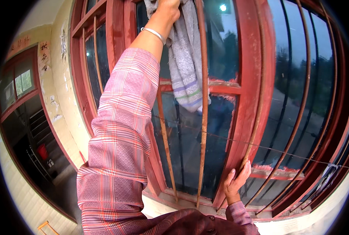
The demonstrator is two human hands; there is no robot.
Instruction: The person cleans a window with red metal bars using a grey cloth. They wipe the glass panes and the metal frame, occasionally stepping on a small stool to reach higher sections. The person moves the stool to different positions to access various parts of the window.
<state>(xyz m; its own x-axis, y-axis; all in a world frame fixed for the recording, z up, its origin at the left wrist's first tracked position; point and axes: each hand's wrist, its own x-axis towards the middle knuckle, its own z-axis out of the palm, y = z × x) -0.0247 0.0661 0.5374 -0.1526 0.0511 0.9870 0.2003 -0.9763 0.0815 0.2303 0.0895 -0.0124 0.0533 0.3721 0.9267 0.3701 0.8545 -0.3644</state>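
My left hand [169, 8] reaches up to the top edge of the view, with a silver bangle on its wrist. A grey towel [185, 58] with purple and green stripes near its lower end hangs from it against the window pane. The left fingertips are cut off, but the hand appears closed on the cloth. Part of the towel passes behind a rusty vertical bar [202, 129]. Lower down on the right, my right hand [236, 183] grips another rusty window bar [256, 117], thumb on one side and fingers on the other.
Red wooden window frames [247, 78] with chipped paint surround dark, reflective panes. A thin wire [276, 149] runs across the bars. To the left, a doorway [37, 129] opens in a peeling pale wall [63, 98], with stairs and a red object inside. Something orange [47, 226] stands at lower left.
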